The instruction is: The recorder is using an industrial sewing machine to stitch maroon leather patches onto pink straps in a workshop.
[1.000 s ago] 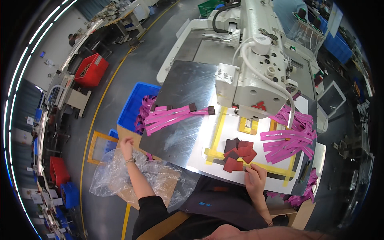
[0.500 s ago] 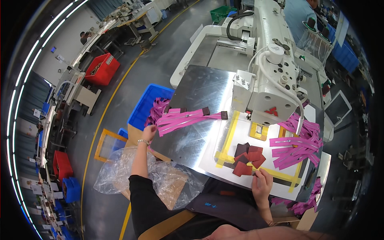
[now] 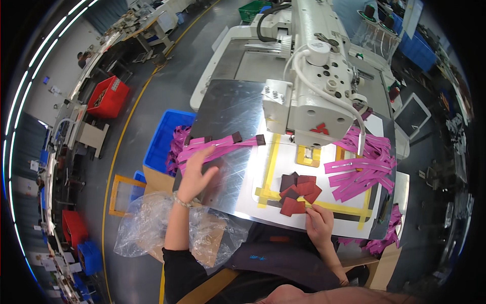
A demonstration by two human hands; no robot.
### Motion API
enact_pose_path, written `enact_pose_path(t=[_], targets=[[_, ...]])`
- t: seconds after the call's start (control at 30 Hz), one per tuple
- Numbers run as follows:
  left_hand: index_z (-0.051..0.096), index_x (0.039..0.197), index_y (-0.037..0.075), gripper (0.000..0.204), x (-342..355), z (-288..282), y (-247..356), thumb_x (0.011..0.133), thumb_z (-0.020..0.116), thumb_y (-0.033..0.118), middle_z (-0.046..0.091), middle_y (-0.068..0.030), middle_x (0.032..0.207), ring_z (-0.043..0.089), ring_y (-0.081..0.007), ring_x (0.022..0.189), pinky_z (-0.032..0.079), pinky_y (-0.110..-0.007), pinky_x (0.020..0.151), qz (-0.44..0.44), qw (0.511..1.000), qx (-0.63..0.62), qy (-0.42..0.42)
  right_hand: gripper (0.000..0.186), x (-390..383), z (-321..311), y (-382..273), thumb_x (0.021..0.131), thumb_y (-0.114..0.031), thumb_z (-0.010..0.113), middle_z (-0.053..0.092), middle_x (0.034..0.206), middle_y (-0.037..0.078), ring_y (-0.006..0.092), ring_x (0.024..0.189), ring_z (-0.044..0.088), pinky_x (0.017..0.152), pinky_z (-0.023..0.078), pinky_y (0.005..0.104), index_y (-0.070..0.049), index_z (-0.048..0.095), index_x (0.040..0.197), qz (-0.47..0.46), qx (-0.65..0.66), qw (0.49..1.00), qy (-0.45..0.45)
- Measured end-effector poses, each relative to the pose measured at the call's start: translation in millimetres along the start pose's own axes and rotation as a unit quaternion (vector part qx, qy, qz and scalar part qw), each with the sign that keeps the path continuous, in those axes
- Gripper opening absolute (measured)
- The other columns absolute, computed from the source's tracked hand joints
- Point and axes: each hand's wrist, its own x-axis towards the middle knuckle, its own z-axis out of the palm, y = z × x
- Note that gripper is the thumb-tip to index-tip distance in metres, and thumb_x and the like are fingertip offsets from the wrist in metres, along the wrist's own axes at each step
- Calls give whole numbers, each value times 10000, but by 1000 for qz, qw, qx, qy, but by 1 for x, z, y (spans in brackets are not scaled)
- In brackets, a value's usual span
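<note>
A row of tube lights (image 3: 16, 96) curves along the far left, beside work benches; then a red bin (image 3: 109, 96) sits by a yellow line on the grey floor (image 3: 152, 101). A crumpled clear plastic bag (image 3: 147, 223) lies over brown cardboard, and beyond it stands a blue bin (image 3: 158, 144) with pink strips inside. The shiny metal tabletop (image 3: 223, 106) carries a white sheet (image 3: 248, 202) edged with yellow tape (image 3: 270, 167), under the head of a white sewing machine (image 3: 319, 114); a dark screen (image 3: 412, 116) stands at the right.

Pink zipper strips (image 3: 223, 148) with dark end tabs lie across the tabletop's left side, just past the fingertips of the left hand (image 3: 195, 180), which overlap them in view; contact cannot be told. Dark red and brownish patches (image 3: 298, 192) lie scattered on the sheet, just up and left of the right hand (image 3: 320, 223). A second pile of pink zippers (image 3: 362, 169) fans out farther right.

The left forearm reaches up and forward, palm down, thumb spread wide from the fingers, nothing visibly held. The right hand rests low at the table's near edge, fingers curled, thumb and forefinger close together at the nearest patch; whether they pinch it cannot be told
</note>
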Motion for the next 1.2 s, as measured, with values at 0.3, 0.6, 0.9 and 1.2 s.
enact_pose_path(t=[0.3,0.6,0.9,1.2], targets=[[614,1099,116,433,1,113,113,697,757,186,569,-54,956,551,-233,915,394,-359,823,168,965,-104,-174,274,3,1,-5,703,-19,710,624,995,73,237,863,604,749,438,360,-59,655,969,-3,27,999,-27],[515,984,98,419,1,127,127,667,781,160,556,-46,884,551,-244,846,418,-337,761,165,954,-49,-245,265,5,0,-9,730,-31,711,628,988,64,232,824,606,726,443,344,-56,653,987,29,82,996,-16],[520,1001,64,235,5,99,161,817,666,54,614,-104,833,606,-211,713,469,-301,652,1,912,-248,-327,136,29,-11,-11,841,-49,675,605,736,28,80,609,569,550,434,209,-11,631,963,274,451,838,-137],[672,955,76,283,3,115,144,682,740,50,592,-59,847,587,-225,761,475,-324,636,268,929,-228,-118,102,50,-7,3,889,-55,628,606,716,16,53,546,561,483,431,187,-37,561,814,343,647,669,-128]])
